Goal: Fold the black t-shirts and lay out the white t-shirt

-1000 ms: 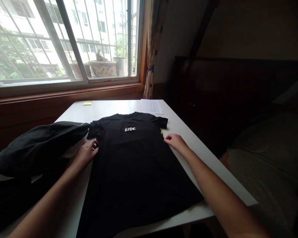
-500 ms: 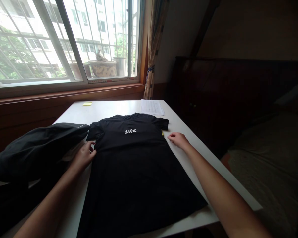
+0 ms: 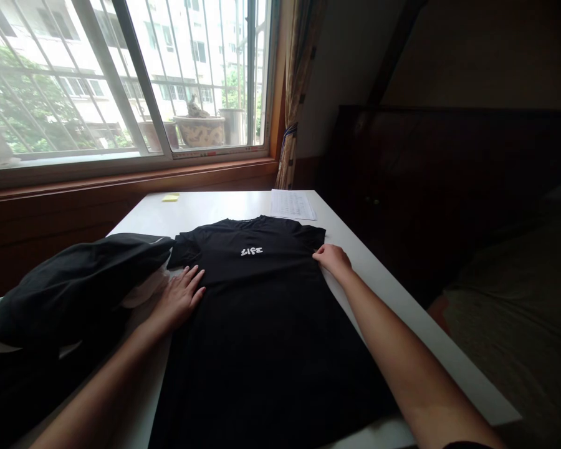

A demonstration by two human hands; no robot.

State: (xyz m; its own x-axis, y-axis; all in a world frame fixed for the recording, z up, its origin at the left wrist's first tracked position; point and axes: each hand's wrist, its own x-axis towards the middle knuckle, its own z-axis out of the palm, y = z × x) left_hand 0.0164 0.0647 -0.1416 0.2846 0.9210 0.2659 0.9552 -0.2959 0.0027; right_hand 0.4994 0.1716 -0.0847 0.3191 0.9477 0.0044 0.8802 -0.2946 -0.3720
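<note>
A black T-shirt (image 3: 262, 330) with white lettering on its chest lies spread flat, its collar toward the far end. My left hand (image 3: 181, 296) rests on the shirt's left side below the sleeve, palm down with fingers spread. At the opposite side, just under the right sleeve, my right hand (image 3: 333, 259) is closed with its fingertips pinching the shirt's edge. The shirt's lower end runs out of the picture at the bottom.
The shirt lies on a white table (image 3: 383, 287). Heaped dark clothing (image 3: 75, 287) with white parts sits at the left. Printed paper (image 3: 292, 204) and a yellow note (image 3: 171, 197) lie near the far edge. Beyond are a barred window and a tied curtain (image 3: 290, 149).
My left hand has gone from curled fingers at the shirt's edge to lying flat on the cloth. My right hand has moved in from beside the shirt and pinched its edge.
</note>
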